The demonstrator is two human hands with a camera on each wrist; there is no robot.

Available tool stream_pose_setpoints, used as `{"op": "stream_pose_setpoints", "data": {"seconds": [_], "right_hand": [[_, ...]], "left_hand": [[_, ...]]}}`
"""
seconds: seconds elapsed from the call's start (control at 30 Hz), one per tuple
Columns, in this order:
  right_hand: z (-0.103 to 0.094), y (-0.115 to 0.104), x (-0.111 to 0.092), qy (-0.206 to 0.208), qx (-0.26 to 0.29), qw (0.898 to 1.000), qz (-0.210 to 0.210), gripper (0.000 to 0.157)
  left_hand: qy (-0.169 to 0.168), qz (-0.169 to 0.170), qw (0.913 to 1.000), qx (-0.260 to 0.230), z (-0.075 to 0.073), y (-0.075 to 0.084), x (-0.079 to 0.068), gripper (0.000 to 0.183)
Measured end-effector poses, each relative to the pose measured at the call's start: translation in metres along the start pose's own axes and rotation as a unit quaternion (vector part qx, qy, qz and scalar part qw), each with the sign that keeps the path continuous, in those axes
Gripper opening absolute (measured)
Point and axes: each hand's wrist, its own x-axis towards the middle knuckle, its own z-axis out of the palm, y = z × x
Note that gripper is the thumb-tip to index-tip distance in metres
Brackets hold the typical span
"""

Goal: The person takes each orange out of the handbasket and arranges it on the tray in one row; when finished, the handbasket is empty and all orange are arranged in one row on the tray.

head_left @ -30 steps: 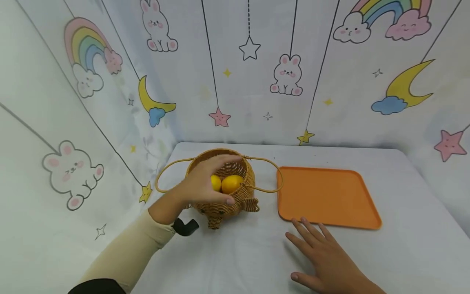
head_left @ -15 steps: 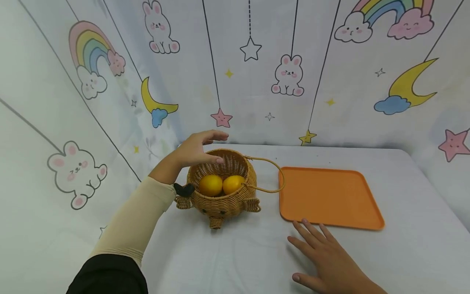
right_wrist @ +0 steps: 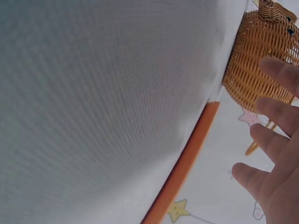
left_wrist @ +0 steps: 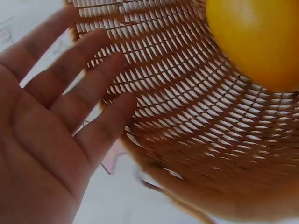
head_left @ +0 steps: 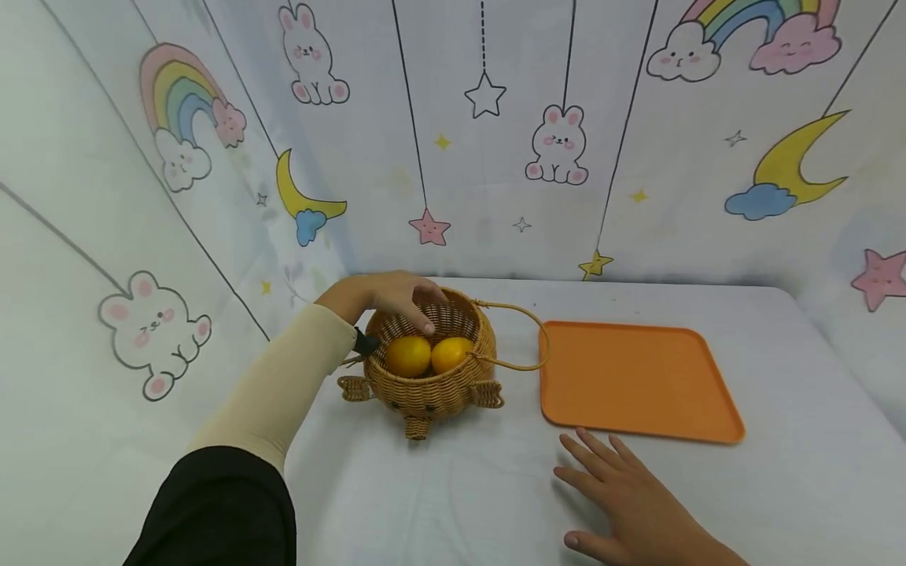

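A woven wicker basket (head_left: 425,397) shaped like an animal stands left of the middle of the table, its mouth facing up. Two yellow lemon-like fruits, a left one (head_left: 407,357) and a right one (head_left: 451,355), lie inside it. My left hand (head_left: 392,296) reaches over the basket's back left rim, fingers extended and holding nothing. In the left wrist view its fingertips overlap the woven wall, apart from a yellow fruit (left_wrist: 257,42). My right hand (head_left: 623,503) is spread over the near right of the table, its fingertips just short of the orange tray (head_left: 637,381).
The basket's right handle loop (head_left: 527,314) sticks out toward the tray's left edge. The left loop is mostly hidden behind the left forearm (head_left: 283,393). A patterned cloth backdrop (head_left: 488,204) closes off the back and sides of the white table (head_left: 467,503).
My left hand has drawn back from over the front of the basket, rising, then lowering at its back left rim. Both fruits now show fully. The right hand stays in place.
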Motion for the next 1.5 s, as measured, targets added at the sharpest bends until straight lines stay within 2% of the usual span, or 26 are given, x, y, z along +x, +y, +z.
{"op": "stream_pose_setpoints", "data": {"seconds": [0.17, 0.23, 0.3, 0.4, 0.5, 0.57, 0.63, 0.7, 0.77, 0.87, 0.93, 1.03, 1.07, 1.13, 1.23, 1.37, 1.5], "right_hand": [[-0.001, 0.000, -0.001, -0.039, 0.029, 0.999, 0.016, 0.068], [-0.001, -0.001, 0.000, -0.054, 0.044, 0.997, 0.025, 0.067], [-0.001, -0.001, 0.000, -0.064, 0.055, 0.996, 0.027, 0.067], [0.000, -0.002, -0.001, -0.051, 0.061, 0.997, 0.016, 0.066], [0.000, -0.003, 0.001, -0.026, 0.062, 0.998, -0.008, 0.065], [0.000, -0.005, 0.002, -0.008, 0.060, 0.998, -0.027, 0.065], [-0.002, -0.006, 0.004, 0.001, 0.066, 0.997, -0.039, 0.064], [-0.004, -0.008, 0.005, -0.011, 0.073, 0.997, -0.039, 0.064], [-0.007, -0.009, 0.005, -0.046, 0.089, 0.995, -0.023, 0.067], [-0.010, -0.008, 0.003, -0.072, 0.095, 0.993, -0.009, 0.073], [-0.010, -0.005, 0.003, -0.052, 0.081, 0.995, -0.021, 0.071], [-0.008, -0.001, 0.001, 0.009, 0.045, 0.997, -0.055, 0.065], [-0.007, 0.001, 0.002, 0.030, 0.034, 0.997, -0.065, 0.064], [-0.005, 0.002, 0.001, 0.044, 0.029, 0.996, -0.072, 0.064], [-0.004, 0.002, 0.002, 0.047, 0.031, 0.996, -0.067, 0.066], [-0.004, 0.002, 0.002, 0.036, 0.028, 0.998, -0.044, 0.072], [-0.006, 0.004, 0.001, 0.036, 0.021, 0.999, -0.025, 0.077]], "left_hand": [[-0.023, -0.009, 0.9991, 0.035, -0.005, 0.017, 0.019, 0.075], [-0.048, -0.036, 0.9969, 0.050, -0.002, 0.018, 0.022, 0.076], [-0.082, -0.079, 0.9906, 0.075, 0.004, 0.016, 0.024, 0.080], [-0.127, -0.147, 0.9705, 0.142, 0.013, 0.016, 0.025, 0.088], [-0.157, -0.194, 0.9419, 0.224, 0.021, 0.021, 0.028, 0.087], [-0.157, -0.223, 0.9263, 0.260, 0.025, 0.027, 0.030, 0.077], [-0.148, -0.245, 0.9172, 0.277, 0.031, 0.031, 0.029, 0.061], [-0.126, -0.264, 0.9156, 0.276, 0.037, 0.033, 0.027, 0.046], [-0.111, -0.268, 0.9172, 0.273, 0.042, 0.032, 0.025, 0.034], [-0.106, -0.271, 0.9163, 0.275, 0.046, 0.031, 0.024, 0.030], [-0.112, -0.272, 0.9125, 0.285, 0.044, 0.032, 0.025, 0.031], [-0.123, -0.260, 0.9092, 0.301, 0.038, 0.035, 0.027, 0.039], [-0.124, -0.253, 0.9097, 0.305, 0.036, 0.034, 0.026, 0.043], [-0.121, -0.232, 0.9133, 0.312, 0.033, 0.033, 0.025, 0.052], [-0.085, -0.205, 0.9279, 0.300, 0.030, 0.028, 0.017, 0.062], [-0.014, -0.157, 0.9576, 0.241, 0.029, 0.020, -0.001, 0.068], [0.032, -0.082, 0.9862, 0.140, 0.032, 0.011, -0.019, 0.066]]}}
